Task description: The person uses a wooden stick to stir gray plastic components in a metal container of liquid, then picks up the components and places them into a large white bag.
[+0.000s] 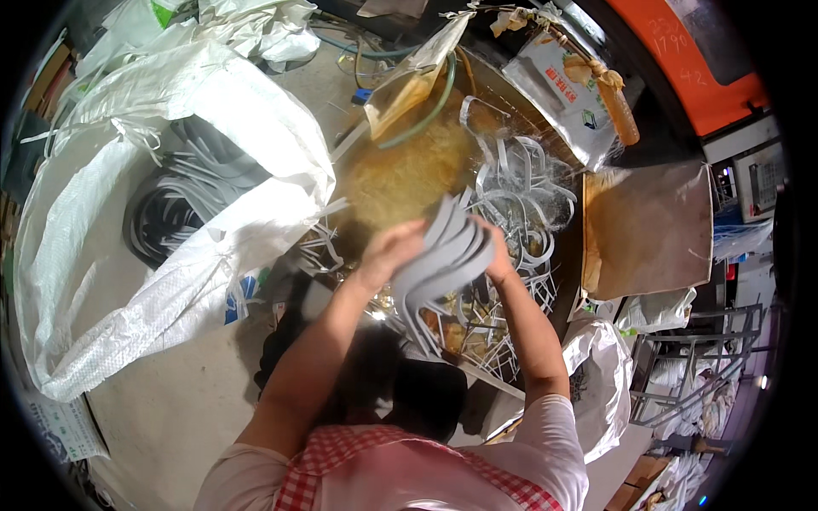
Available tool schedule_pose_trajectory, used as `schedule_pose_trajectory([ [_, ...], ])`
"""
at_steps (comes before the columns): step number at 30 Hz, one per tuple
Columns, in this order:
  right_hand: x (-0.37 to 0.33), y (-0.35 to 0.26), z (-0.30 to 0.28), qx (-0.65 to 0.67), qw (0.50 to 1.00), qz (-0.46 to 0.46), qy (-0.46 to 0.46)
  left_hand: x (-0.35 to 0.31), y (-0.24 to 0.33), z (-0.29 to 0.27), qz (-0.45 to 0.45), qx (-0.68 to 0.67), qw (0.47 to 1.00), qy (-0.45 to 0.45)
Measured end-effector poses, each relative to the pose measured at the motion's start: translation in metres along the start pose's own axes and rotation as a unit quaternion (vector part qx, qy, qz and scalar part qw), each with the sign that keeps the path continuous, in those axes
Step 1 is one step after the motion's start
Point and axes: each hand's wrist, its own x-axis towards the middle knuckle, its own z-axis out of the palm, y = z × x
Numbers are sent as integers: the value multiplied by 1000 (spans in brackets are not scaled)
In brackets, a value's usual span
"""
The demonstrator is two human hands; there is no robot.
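Nearest the camera, two bare forearms rise from a checked apron (341, 460) toward the middle of the view. The left hand (388, 251) and the right hand (494, 255) are both closed on one fanned stack of grey curved plastic strips (443, 255), one hand at each side; roughly six or seven strips show in the fan, though blur keeps the count loose. The stack is held in the air above the near edge of a tray (409, 170) with a wet, yellow-brown floor. Just behind the hands, a tangled heap of pale plastic frames (520, 196) lies in the tray, too many and too knotted to count. To the left stands one big white woven sack (213, 128), open, with dark and grey strips inside. To the right lies one brown board (648, 226). Farther back, a green hose (430, 106) curves over the tray beside a printed bag (558, 94).
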Motion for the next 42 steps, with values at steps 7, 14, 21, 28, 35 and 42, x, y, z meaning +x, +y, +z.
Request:
schedule_pose_trajectory([
  [7,7,22,-11,89,973,131,167,9,-43,7,142,118,964,189],
  [14,-9,-28,-30,368,906,210,2,4,-22,7,-6,22,953,303],
  [21,-30,8,-10,539,812,142,-171,4,-27,-8,-26,-216,932,291],
  [28,-40,0,8,476,870,88,-92,2,-31,-4,-8,-228,917,328],
  [35,-38,-7,50,431,885,108,139,2,-38,22,-33,-372,874,311],
  [42,-46,38,36,327,905,272,13,2,-24,10,-27,-205,946,252],
])
